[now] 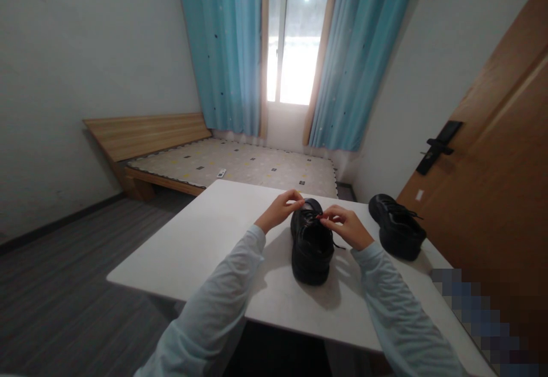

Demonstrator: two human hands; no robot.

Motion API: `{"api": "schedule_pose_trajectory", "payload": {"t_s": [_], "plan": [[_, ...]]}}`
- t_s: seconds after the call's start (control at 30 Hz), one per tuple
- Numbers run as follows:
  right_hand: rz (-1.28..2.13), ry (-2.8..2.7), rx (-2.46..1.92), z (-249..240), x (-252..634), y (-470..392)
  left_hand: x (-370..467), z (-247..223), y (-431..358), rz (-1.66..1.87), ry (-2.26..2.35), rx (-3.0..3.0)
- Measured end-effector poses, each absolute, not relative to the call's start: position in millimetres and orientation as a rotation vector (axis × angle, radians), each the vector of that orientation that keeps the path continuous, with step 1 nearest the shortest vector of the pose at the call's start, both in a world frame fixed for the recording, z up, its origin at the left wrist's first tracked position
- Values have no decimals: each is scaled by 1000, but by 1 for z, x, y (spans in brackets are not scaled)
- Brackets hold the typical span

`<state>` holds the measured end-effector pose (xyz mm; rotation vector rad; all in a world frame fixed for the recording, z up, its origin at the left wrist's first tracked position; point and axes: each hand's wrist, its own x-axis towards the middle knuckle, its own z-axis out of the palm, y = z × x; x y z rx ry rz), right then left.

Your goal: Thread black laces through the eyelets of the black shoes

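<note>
A black lace-up shoe point(312, 260) stands upright on the white table point(184, 246), its heel toward me and its toe toward the window. At the laces, my right hand point(345, 226) is closed in a pinch on a shoelace from the right side. My left hand point(280, 210) reaches the left front of the same shoe, thumb and fingers drawn together. What lies between the left fingertips is too small to make out. One loose lace end trails onto the table right of the shoe. A matching black shoe point(402, 234) sits farther right, near the table edge.
Beyond the table is a bed point(248, 163) with a wooden headboard point(149, 132) and a small white remote-like object point(221, 173). Blue curtains point(231, 52) flank a bright window point(295, 69). A brown door point(492, 154) with a black handle stands close on the right.
</note>
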<state>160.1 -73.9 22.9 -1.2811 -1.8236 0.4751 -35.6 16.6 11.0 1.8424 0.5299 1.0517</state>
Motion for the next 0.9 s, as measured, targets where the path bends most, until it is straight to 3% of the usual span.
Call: {"api": "schedule_pose_trajectory", "payload": {"t_s": [0.27, 0.53, 0.67, 0.9], "plan": [[139, -1973, -1267, 19, 149, -76, -42, 9, 28, 1284, 821, 1416], [-16, -2025, -1328, 16, 142, -76, -44, 4, 31, 1274, 1466, 1881], [-27, -2055, -1364, 15, 145, -75, -42, 10, 23, 1325, 1239, 2047], [-119, -2147, -1343, 14, 146, -75, -34, 13, 9, 970, 565, 2265]]}}
